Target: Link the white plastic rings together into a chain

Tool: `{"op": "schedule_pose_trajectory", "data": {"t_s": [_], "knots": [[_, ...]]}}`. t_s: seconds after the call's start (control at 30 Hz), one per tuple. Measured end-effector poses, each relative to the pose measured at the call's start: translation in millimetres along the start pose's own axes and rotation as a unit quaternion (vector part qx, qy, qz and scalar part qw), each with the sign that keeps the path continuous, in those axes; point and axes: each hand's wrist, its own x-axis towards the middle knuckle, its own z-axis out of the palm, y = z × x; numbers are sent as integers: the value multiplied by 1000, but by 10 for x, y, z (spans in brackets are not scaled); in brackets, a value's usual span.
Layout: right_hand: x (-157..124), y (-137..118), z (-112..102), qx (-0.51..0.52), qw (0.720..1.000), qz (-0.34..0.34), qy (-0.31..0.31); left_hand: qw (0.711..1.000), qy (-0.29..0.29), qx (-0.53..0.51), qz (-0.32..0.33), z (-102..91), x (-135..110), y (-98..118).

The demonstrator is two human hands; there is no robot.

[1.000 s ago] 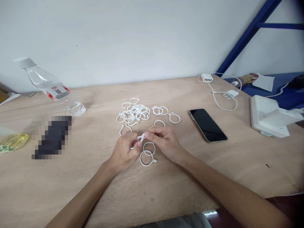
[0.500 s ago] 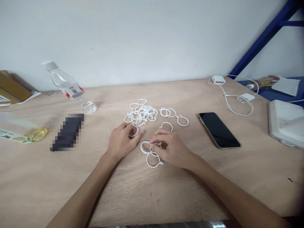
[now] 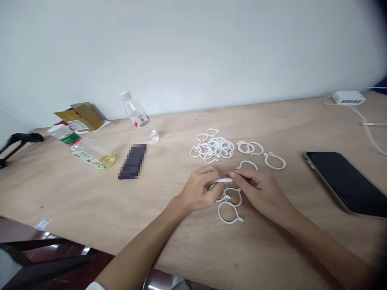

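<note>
My left hand pinches a white plastic curtain ring, seen edge-on above the table. My right hand is closed at the other end of the same ring, thumb and index fingertip together on it. Below the hands lie a few linked or touching rings, the nearest one flat on the wood with its small eyelet to the right. Beyond my fingers is a heap of the same white rings. Loose rings lie to the right of the heap, and one is partly hidden by my right hand.
A phone lies at right, with a white USB charger and cables behind. Two bottles, one clear and one holding yellow liquid, lean at left near a cardboard box. A blurred dark object lies nearby.
My left hand has lifted a ring from beside the heap and brought it to my right hand. The right hand has left the rings on the table. The view has swung left.
</note>
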Motion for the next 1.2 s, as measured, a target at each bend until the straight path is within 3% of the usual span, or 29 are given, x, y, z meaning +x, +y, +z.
{"op": "schedule_pose_trajectory", "data": {"t_s": [0.13,0.37,0.6,0.7,0.87,1.07,1.2], "knots": [[17,-19,-20,89,994,28,-49,998,56,3,4,-5,-5,50],[-26,-137,-32,220,969,44,-106,974,175,118,81,33,-21,6],[-74,-146,18,323,930,102,-143,960,199,172,96,51,-30,-61],[-60,-132,7,356,919,113,-130,963,165,191,90,23,-15,-75],[-22,-91,-81,292,951,56,-88,991,45,127,21,-19,-15,-53],[-41,-69,-95,295,943,23,-151,996,-52,24,-69,13,-14,2],[-32,-88,-62,320,937,40,-134,990,-58,-68,-114,47,-17,41]]}}
